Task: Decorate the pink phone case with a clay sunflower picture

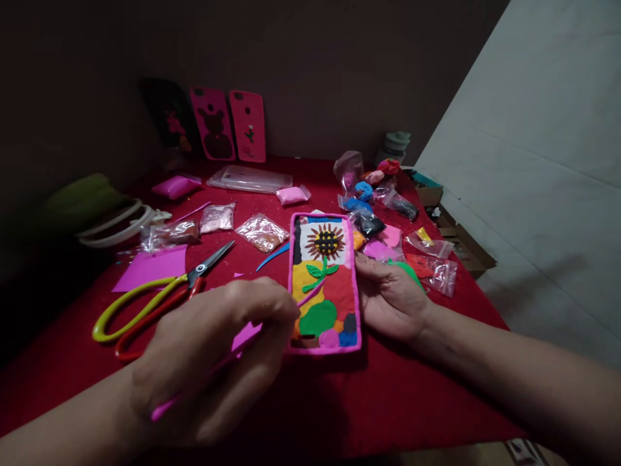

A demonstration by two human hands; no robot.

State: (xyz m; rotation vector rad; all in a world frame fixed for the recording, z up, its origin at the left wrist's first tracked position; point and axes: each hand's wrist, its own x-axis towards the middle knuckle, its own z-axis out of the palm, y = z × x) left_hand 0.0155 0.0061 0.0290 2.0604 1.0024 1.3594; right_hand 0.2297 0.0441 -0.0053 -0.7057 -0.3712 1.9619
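- Left fingers (279,304) grasp a pink tool (163,409) — tip at the phone case (336,286) — and block part of the scissors (196,275).
- Right fingers (372,268) grip the phone case's edge over the red counter (388,408).
- Beyond lie plastic packets (262,232) and clear cases (255,180).
- Farthest, three decorated cases (224,115) stand.

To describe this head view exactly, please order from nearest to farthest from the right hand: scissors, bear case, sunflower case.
1. Sunflower case: against the right hand, on its left.
2. Scissors: farther left, past the sunflower case.
3. Bear case: standing far back, left.
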